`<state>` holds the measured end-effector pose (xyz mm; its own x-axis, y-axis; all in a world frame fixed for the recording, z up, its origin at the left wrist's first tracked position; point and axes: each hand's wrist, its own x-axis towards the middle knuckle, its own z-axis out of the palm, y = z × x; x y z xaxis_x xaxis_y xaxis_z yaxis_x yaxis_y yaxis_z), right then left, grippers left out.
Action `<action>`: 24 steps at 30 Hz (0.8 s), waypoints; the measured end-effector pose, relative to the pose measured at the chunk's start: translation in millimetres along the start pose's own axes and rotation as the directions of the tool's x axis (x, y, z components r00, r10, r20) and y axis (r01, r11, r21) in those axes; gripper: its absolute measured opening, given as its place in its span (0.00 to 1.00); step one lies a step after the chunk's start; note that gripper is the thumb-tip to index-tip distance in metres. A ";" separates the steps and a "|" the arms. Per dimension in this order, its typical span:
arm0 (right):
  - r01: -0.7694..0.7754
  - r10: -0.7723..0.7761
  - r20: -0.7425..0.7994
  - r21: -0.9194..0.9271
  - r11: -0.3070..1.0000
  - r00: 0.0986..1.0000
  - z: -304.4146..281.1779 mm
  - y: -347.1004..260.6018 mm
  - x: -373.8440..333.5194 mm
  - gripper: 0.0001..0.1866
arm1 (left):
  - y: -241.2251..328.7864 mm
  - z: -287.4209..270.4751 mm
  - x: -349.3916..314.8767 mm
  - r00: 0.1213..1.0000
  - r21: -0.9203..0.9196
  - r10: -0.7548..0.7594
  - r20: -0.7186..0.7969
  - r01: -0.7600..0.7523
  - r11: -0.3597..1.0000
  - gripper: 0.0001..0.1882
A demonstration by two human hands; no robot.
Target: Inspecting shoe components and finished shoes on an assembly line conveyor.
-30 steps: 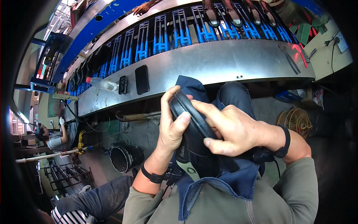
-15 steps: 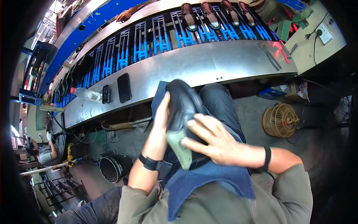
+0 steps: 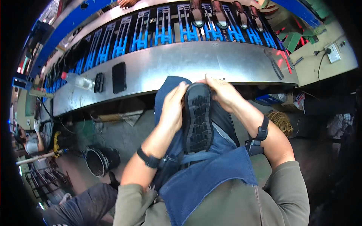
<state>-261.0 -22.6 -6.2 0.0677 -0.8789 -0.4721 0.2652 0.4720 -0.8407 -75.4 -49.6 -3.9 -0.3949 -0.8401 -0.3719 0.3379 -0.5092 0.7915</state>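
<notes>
A black shoe [image 3: 198, 118] lies over my lap with its ridged sole facing up, its length running away from me. The sole hides the upper and whatever fills the shoe. My left hand [image 3: 173, 107] is closed along the left side of the far end. On the opposite side, my right hand [image 3: 225, 94] grips the same end, its thumb near the rim and its other fingers partly hidden. Under the shoe is a blue denim apron [image 3: 211, 169].
Ahead runs a metal bench [image 3: 158, 67] with a phone [image 3: 119, 77], a bottle [image 3: 78, 81] and pincers [image 3: 274, 64]. Behind it, blue racks [image 3: 164, 30] carry several dark shoes [image 3: 220, 15]. A black bucket [image 3: 101, 161] and a wicker basket [image 3: 281, 123] stand on the floor.
The shoe has been turned so its sole faces up, and the light green form in its opening is out of sight. My right hand has moved from the near end to the far end.
</notes>
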 end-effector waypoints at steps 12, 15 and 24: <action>0.843 -0.142 0.859 -0.429 0.325 0.492 2.0 10.9 -136.8 0.08 | 1.8 2.7 -118.7 0.410 0.419 -0.110 0.905 -0.820 0.389 0.05; 0.873 -0.317 0.815 -0.426 0.238 0.485 -20.6 33.1 -109.6 0.08 | -5.6 0.6 -104.3 0.466 0.500 -0.187 0.865 -0.833 0.237 0.06; 0.694 -0.446 0.558 -0.384 0.609 0.700 -39.8 -6.7 -2.2 0.21 | 27.5 -19.8 0.6 0.845 0.552 0.080 0.529 -0.414 0.724 0.17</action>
<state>-301.2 -21.2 -10.1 0.4660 -0.8637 0.1922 -0.1603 -0.2960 -0.9416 -49.4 -67.9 8.1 -0.7585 -0.6517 0.0050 -0.0640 0.0822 0.9946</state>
